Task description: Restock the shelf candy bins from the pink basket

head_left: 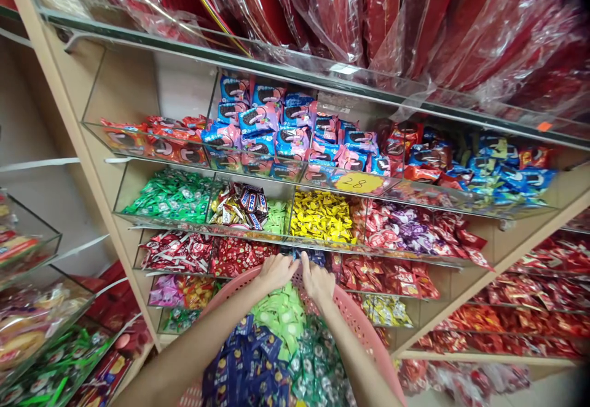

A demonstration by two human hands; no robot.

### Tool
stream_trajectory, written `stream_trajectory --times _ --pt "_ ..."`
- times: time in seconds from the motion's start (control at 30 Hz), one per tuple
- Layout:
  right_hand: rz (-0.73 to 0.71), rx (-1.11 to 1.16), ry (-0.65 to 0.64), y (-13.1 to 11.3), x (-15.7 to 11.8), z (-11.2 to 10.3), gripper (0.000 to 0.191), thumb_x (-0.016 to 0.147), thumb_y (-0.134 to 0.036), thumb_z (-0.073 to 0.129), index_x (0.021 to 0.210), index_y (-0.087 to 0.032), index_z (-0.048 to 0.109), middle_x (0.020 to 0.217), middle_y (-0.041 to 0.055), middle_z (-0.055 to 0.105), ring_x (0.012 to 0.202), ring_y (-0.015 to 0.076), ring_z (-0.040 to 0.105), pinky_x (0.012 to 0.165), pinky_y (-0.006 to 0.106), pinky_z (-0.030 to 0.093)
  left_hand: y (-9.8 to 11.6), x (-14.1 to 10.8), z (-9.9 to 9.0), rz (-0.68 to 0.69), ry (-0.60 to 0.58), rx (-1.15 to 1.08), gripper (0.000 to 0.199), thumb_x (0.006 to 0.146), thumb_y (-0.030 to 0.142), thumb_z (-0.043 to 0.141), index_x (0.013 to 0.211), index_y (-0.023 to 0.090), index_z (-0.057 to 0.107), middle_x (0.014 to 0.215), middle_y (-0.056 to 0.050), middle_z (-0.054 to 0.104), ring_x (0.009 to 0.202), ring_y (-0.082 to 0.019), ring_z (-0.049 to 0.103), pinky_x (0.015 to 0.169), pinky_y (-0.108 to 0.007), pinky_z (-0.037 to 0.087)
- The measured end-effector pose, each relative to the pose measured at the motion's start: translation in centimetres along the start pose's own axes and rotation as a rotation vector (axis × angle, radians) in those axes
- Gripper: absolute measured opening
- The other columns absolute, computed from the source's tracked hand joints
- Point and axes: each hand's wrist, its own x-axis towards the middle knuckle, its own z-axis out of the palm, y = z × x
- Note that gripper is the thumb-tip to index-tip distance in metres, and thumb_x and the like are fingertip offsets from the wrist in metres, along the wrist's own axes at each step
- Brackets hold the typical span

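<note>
Both arms reach over a pink perforated basket (375,336) to a low shelf compartment. My left hand (278,270) is at the far rim, its fingers curled inward. Close beside it, my right hand (318,279) has its fingers bent and its thumb side toward the left hand. Dark blue wrapped candies (318,256) lie just beyond the fingertips; what the fingers hold is too small to make out. In the basket are navy candy packets (251,364), light green packets (282,312) and dark green wrapped candies (319,355).
Clear-fronted shelves hold blue and pink cookie packs (258,118), green candies (168,195), Snickers bars (251,201), yellow candies (320,216) and red candies (177,251). A yellow price tag (359,182) marks one shelf edge. Plastic-wrapped red items (341,10) fill the top glass shelf.
</note>
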Motion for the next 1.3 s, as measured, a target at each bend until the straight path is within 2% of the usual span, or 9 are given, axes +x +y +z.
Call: stream_trajectory --times 0.1,0.23,0.47,0.8,1.13,1.23,1.3 --pt "-0.03 -0.024 -0.002 -0.4 -0.3 0.1 0.067 0.086 -0.049 0.002 0.093 -0.018 0.061 0.087 0.0133 0.065 0.087 0.0232 0.058 0.077 0.037 0.033 0.1 -0.3 0.1 -0.101 0.035 0.005 0.057 0.085 0.049 0.013 0.088 0.018 0.061 0.086 -0.011 0.063 0.083 -0.022 0.058 0.073 -0.033 0.041" --pt "-0.088 -0.052 -0.012 -1.1 -0.5 0.9 0.063 0.087 -0.048 0.005 0.1 -0.016 0.058 0.092 0.0147 0.064 0.09 0.0217 0.057 0.078 0.034 0.033 -0.9 -1.2 0.2 -0.117 0.047 -0.004 0.057 0.085 0.05 0.012 0.088 0.019 0.06 0.085 -0.009 0.064 0.082 -0.021 0.059 0.07 -0.031 0.041" --pt "-0.178 -0.036 0.02 -3.0 -0.8 1.9 0.063 0.086 -0.051 0.004 0.092 -0.018 0.058 0.09 0.0113 0.064 0.088 0.0219 0.057 0.074 0.033 0.033 -3.1 -2.6 -0.4 -0.142 0.054 0.011 0.05 0.086 0.047 0.015 0.091 0.019 0.056 0.087 -0.008 0.064 0.083 -0.02 0.059 0.072 -0.029 0.041" --pt "-0.164 -0.008 -0.001 -5.4 -1.9 2.9 0.06 0.086 -0.05 0.006 0.088 -0.019 0.057 0.089 0.0104 0.065 0.089 0.0215 0.057 0.076 0.032 0.033 -5.3 -4.4 -0.9 -0.162 0.016 0.026 0.047 0.087 0.044 0.017 0.097 0.019 0.055 0.089 -0.01 0.064 0.085 -0.02 0.059 0.074 -0.031 0.04" --pt "-0.176 -0.002 0.034 -6.2 -3.4 5.9 0.056 0.087 -0.047 0.008 0.087 -0.02 0.057 0.09 0.0085 0.064 0.09 0.0207 0.055 0.076 0.031 0.033 -7.2 -6.0 0.7 -0.168 0.001 -0.014 0.045 0.087 0.042 0.02 0.09 0.019 0.059 0.088 -0.008 0.065 0.084 -0.019 0.059 0.072 -0.028 0.04" --pt "-0.203 0.03 -0.016 -6.3 -3.5 6.2 0.055 0.087 -0.047 0.009 0.087 -0.02 0.057 0.089 0.0076 0.064 0.089 0.0204 0.056 0.075 0.031 0.034 -7.6 -6.2 0.8 -0.161 0.013 -0.001 0.046 0.086 0.043 0.019 0.087 0.02 0.059 0.086 -0.007 0.065 0.082 -0.02 0.06 0.07 -0.029 0.04" --pt "-0.251 0.031 -0.067 -6.3 -3.5 5.5 0.053 0.087 -0.048 0.011 0.092 -0.02 0.057 0.094 0.0077 0.062 0.092 0.0203 0.054 0.076 0.03 0.035 -7.7 -6.2 0.5 -0.163 0.015 -0.006 0.047 0.086 0.044 0.019 0.088 0.02 0.059 0.087 -0.007 0.065 0.082 -0.02 0.06 0.069 -0.029 0.04"
